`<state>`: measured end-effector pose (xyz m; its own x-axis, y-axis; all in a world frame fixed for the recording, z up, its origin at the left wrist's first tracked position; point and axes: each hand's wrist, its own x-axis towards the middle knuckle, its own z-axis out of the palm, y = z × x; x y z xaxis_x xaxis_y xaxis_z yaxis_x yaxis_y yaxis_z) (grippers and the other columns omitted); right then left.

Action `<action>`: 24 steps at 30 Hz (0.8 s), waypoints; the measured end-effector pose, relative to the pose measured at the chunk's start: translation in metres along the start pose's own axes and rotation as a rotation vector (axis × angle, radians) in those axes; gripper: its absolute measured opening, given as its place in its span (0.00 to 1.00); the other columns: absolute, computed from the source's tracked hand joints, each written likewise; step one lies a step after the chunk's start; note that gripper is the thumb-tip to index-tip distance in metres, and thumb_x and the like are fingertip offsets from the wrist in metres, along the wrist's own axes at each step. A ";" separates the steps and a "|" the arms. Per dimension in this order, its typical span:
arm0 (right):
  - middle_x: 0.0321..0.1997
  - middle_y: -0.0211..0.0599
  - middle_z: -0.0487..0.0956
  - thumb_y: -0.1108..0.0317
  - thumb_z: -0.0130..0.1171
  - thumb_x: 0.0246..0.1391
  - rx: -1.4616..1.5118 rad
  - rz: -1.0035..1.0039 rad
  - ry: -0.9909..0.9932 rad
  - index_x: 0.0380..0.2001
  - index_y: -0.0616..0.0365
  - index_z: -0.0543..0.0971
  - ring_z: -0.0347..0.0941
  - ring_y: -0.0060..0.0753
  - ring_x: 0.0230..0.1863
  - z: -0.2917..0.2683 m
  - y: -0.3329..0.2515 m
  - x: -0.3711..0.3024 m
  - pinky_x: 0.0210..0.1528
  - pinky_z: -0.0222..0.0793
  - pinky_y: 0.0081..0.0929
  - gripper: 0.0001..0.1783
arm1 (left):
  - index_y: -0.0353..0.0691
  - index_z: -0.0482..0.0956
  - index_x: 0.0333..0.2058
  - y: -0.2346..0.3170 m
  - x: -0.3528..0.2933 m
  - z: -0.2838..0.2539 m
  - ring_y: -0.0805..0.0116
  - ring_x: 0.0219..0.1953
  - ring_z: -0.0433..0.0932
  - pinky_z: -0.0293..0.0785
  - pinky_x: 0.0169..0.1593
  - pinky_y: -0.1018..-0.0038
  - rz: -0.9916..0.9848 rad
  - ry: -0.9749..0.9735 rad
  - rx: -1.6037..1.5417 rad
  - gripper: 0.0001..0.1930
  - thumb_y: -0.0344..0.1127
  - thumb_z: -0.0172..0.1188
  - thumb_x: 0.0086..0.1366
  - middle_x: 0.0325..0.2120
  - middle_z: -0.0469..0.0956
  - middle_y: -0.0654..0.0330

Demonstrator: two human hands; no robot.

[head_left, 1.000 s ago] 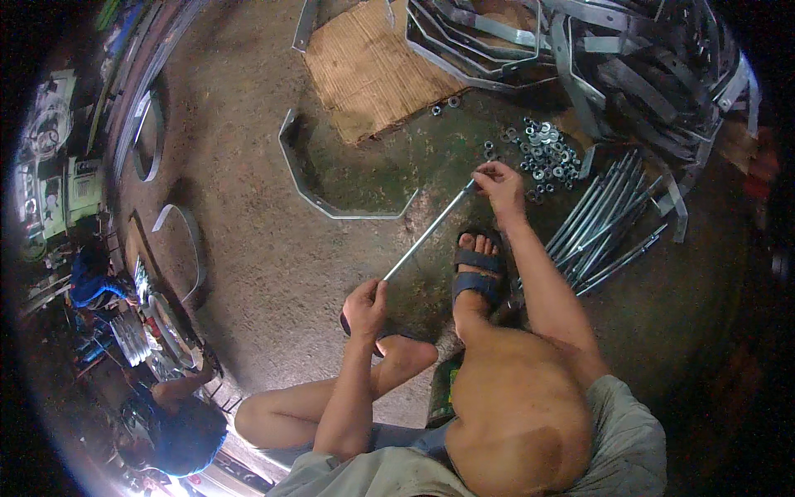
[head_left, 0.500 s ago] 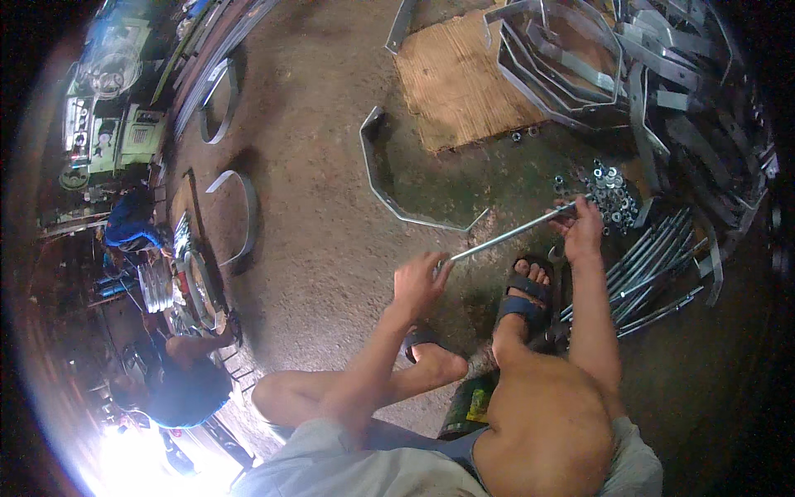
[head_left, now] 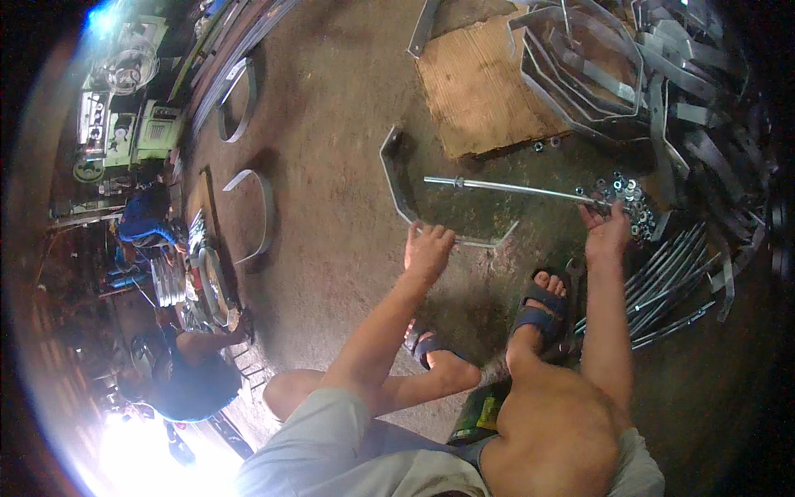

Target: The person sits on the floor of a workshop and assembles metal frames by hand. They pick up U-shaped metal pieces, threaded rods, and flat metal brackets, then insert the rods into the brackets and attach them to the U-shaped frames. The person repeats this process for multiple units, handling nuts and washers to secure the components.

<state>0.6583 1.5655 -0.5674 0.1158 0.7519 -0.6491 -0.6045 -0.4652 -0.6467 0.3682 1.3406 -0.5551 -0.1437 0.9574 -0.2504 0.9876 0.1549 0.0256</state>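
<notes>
Above the concrete floor [head_left: 331, 124], in the head view, the hands are well apart. The right hand [head_left: 609, 238] is closed on 1 end of the metal rod [head_left: 522, 190], with 1 nut [head_left: 458, 182] near its far end; should that grip slacken, the long free side could dip. The left hand [head_left: 431, 251] is curled over the bent strip [head_left: 399, 189] (whether it grips it, I cannot tell). Beside the right hand, loose nuts [head_left: 634, 197] could scatter if knocked.

The right hand [head_left: 609, 236] grips the right end of the metal rod [head_left: 513, 189]; the left hand [head_left: 429, 253], partly curled (its hold is not clear), is on the near side of the rod's left end
</notes>
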 end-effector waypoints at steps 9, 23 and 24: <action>0.44 0.53 0.77 0.61 0.48 0.70 -0.090 -0.033 -0.004 0.49 0.59 0.62 0.80 0.49 0.38 0.027 0.045 -0.026 0.34 0.85 0.44 0.14 | 0.48 0.79 0.41 0.128 -0.053 0.017 0.58 0.47 0.76 0.66 0.58 0.55 -0.100 0.064 -0.365 0.11 0.44 0.62 0.63 0.38 0.78 0.61; 0.43 0.47 0.79 0.61 0.48 0.70 -0.219 0.044 -0.053 0.52 0.56 0.64 0.80 0.39 0.38 0.020 0.077 -0.056 0.32 0.84 0.39 0.14 | 0.36 0.65 0.64 -0.039 -0.058 0.047 0.46 0.61 0.69 0.67 0.63 0.57 -0.935 0.321 -0.820 0.36 0.41 0.67 0.60 0.57 0.73 0.46; 0.43 0.47 0.79 0.61 0.48 0.70 -0.229 0.044 -0.062 0.52 0.57 0.64 0.80 0.39 0.38 0.022 0.076 -0.057 0.33 0.84 0.39 0.15 | 0.39 0.66 0.65 -0.043 -0.056 0.048 0.52 0.60 0.74 0.70 0.61 0.62 -0.872 0.324 -0.806 0.33 0.38 0.65 0.62 0.60 0.73 0.46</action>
<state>0.5886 1.4973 -0.5707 0.0402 0.7528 -0.6570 -0.4123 -0.5864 -0.6972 0.3370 1.2684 -0.5883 -0.8583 0.4564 -0.2343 0.2483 0.7692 0.5889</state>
